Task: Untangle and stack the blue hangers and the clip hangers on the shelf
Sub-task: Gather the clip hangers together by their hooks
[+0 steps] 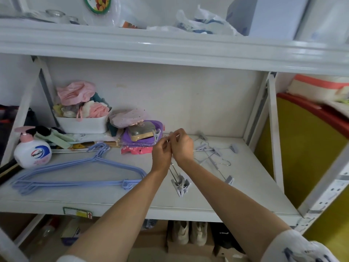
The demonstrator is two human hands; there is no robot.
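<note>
While your two hands meet over the middle of the white shelf [188, 201], your left hand [162, 150] and right hand [182, 146] both pinch the metal hooks of the held clip hangers [180, 183], whose clips hang down by your wrists. The blue hangers [79, 172] lie stacked flat on the left. More loose clip hangers [214, 154] lie tangled on the right.
</note>
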